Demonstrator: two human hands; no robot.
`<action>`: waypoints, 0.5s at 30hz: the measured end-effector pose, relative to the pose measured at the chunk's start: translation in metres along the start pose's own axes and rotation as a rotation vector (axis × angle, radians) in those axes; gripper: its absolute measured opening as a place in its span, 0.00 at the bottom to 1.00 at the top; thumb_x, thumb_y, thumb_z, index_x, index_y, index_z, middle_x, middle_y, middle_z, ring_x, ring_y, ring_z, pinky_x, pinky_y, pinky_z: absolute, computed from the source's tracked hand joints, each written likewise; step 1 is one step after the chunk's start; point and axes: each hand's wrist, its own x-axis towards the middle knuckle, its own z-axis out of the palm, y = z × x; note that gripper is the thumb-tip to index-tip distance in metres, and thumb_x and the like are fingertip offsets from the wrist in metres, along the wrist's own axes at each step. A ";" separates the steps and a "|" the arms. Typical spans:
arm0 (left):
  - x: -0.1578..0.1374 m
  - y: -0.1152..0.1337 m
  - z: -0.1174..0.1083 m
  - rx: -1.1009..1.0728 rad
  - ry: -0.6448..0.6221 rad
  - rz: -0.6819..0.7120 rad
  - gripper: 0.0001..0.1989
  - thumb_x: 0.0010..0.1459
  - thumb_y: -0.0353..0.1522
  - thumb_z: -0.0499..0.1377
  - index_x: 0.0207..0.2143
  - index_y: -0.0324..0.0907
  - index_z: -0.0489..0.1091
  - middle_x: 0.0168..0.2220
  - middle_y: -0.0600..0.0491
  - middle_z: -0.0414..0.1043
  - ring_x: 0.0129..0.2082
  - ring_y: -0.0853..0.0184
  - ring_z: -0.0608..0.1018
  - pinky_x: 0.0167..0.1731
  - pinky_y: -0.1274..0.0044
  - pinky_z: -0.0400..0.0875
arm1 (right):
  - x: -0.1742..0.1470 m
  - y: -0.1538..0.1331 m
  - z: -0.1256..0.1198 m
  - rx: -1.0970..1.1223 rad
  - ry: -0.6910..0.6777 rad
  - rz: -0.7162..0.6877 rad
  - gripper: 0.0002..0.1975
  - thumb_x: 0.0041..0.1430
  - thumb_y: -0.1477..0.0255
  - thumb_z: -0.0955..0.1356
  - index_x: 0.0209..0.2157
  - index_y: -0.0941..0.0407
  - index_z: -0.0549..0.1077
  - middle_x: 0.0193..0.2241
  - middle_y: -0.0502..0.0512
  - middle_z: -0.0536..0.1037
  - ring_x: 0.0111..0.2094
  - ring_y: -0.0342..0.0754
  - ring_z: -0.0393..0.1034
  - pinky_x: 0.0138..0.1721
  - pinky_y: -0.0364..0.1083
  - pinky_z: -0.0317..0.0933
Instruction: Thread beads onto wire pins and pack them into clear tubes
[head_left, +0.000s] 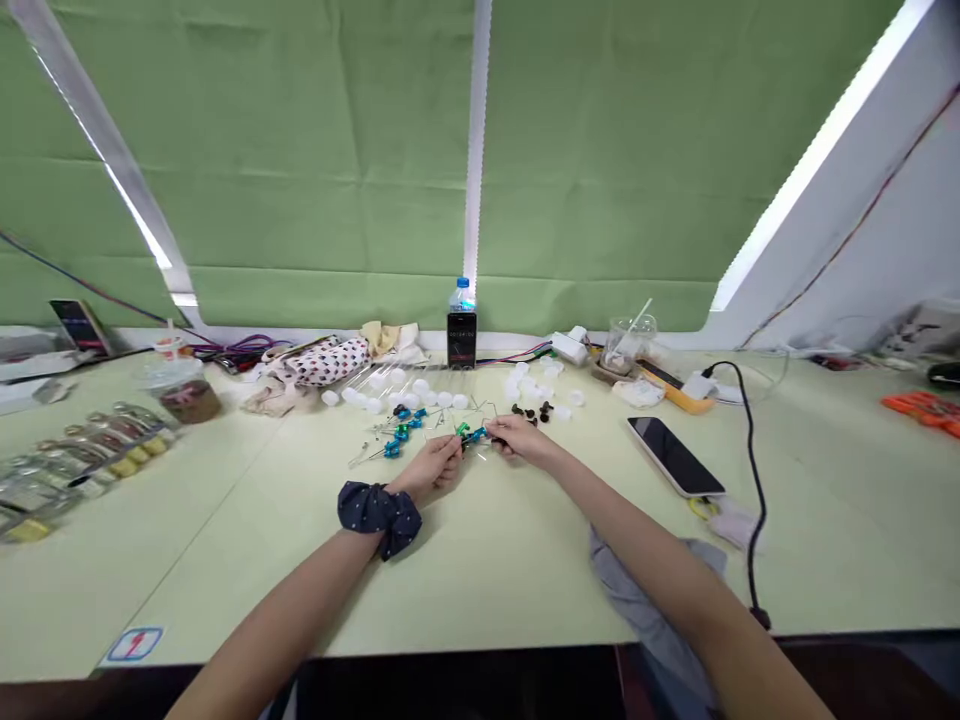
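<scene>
Over the middle of the table, my left hand (pixel 437 466) and my right hand (pixel 519 438) meet, fingers pinched. Between them is a small blue-and-green plastic part (pixel 474 436); its exact kind is too small to make out. My left fingertips close on its left end, near the green, and my right fingertips on its blue right end. Left of my hands lie several similar blue pieces (pixel 401 434) with thin metal wires. Small black pieces (pixel 544 411) lie just past my right hand. Several white round caps (pixel 420 387), some beside thin clear rods, are scattered behind.
A phone (pixel 461 341) showing a timer leans on a water bottle (pixel 462 295). To the right lie another phone (pixel 675 455), a black cable (pixel 752 480) and a yellow-grey device (pixel 679 390). Glass bottles (pixel 82 455) and a drink cup (pixel 186 390) stand left.
</scene>
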 end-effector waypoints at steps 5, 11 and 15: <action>-0.003 0.007 0.002 0.069 0.028 0.087 0.17 0.57 0.46 0.51 0.26 0.42 0.57 0.15 0.65 0.41 0.12 0.78 0.45 0.11 0.85 0.41 | 0.009 0.001 -0.018 0.038 0.299 -0.043 0.14 0.51 0.63 0.66 0.32 0.61 0.72 0.17 0.46 0.63 0.15 0.36 0.53 0.15 0.37 0.46; -0.015 0.047 -0.026 0.588 0.357 0.452 0.16 0.60 0.43 0.45 0.30 0.41 0.62 0.17 0.60 0.55 0.16 0.74 0.60 0.18 0.81 0.55 | 0.016 0.008 -0.065 -0.045 0.648 -0.068 0.07 0.49 0.71 0.66 0.31 0.60 0.71 0.19 0.49 0.68 0.17 0.39 0.57 0.18 0.38 0.50; -0.030 0.063 -0.068 1.103 0.549 0.420 0.14 0.62 0.37 0.41 0.29 0.41 0.61 0.21 0.55 0.63 0.22 0.68 0.68 0.26 0.77 0.60 | 0.018 0.016 -0.081 -0.061 0.754 -0.031 0.05 0.48 0.75 0.66 0.30 0.60 0.71 0.18 0.50 0.70 0.16 0.38 0.57 0.17 0.38 0.49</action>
